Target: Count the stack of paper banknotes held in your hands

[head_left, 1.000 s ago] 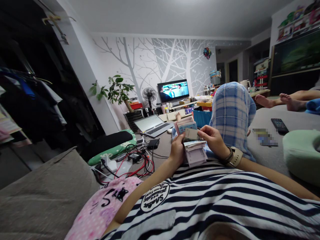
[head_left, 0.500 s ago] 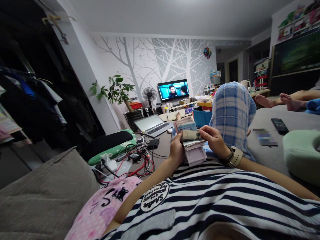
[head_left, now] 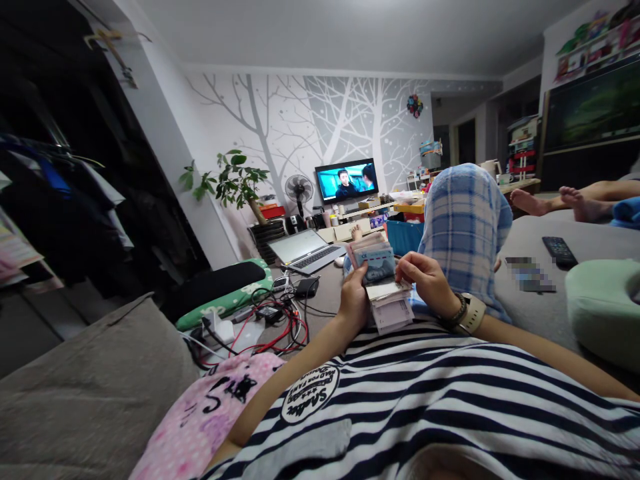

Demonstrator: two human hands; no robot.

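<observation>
The wad of banknotes (head_left: 379, 280) sits above the person's striped lap, at 6 o'clock from the television (head_left: 347, 181). The left hand (head_left: 353, 298) is closed round its left edge; the right hand (head_left: 425, 280) pinches the top notes at their right end. Thin, limp and slippery, the paper likely fans or slides unless gripped near the edges. Its long axis runs roughly 9 to 3 o'clock

we see a thick, fanned stack of banknotes (head_left: 379, 280), pink and blue-green, standing tilted above our striped shirt.
</observation>
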